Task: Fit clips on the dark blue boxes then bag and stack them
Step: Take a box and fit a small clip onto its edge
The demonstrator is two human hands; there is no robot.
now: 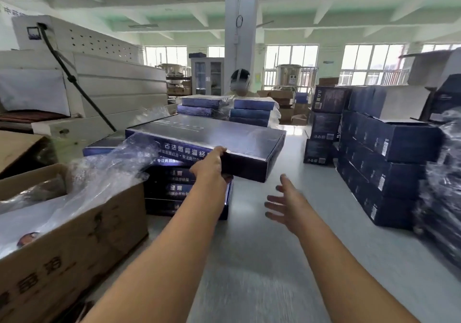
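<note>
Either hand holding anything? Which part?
Left hand grips the flat dark blue cardboard box at its near long edge, atop the stack. Right hand holds nothing.

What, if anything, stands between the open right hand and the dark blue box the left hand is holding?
Nothing visible. The right hand hangs open over bare table, with only clear space up to the near corner of the box gripped by the left hand.

Printed card, clear film, smooth grey tabletop

The dark blue box (207, 135) is glossy printed card, its lid catching window light; the boxes stacked beneath it (184, 190) look alike. Crinkled clear plastic film (107, 165) shines beside it. The brown carton (74, 243) is matt corrugated cardboard. The table (274, 260) is smooth, pale grey, faintly sheened.
</note>
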